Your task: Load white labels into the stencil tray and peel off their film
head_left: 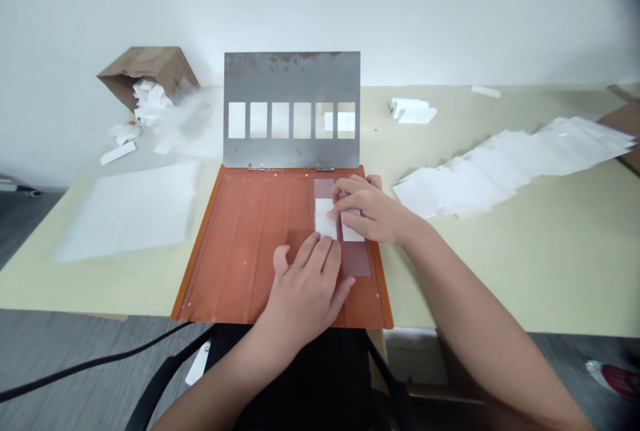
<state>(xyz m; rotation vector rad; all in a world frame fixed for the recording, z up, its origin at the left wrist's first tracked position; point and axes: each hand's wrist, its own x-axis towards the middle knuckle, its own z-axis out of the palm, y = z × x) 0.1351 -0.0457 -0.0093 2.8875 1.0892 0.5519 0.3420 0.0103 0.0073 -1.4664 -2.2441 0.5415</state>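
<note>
Hands (307,278) (365,208), two, at two cards (323,207) (354,232), one orange board (250,244)

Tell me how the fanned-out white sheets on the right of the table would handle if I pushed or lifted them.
The fanned-out white sheets would probably be light and fairly floppy, since they look thin. Lying overlapped with no binding visible, they may slide apart when pushed. The shiny glints along their edges suggest a somewhat slippery surface.

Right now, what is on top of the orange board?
On the orange board, toward its right side, lie two white pieces and translucent strips. The right hand hides part of both pieces; whatever lies beneath the left hand cannot be seen.
</note>
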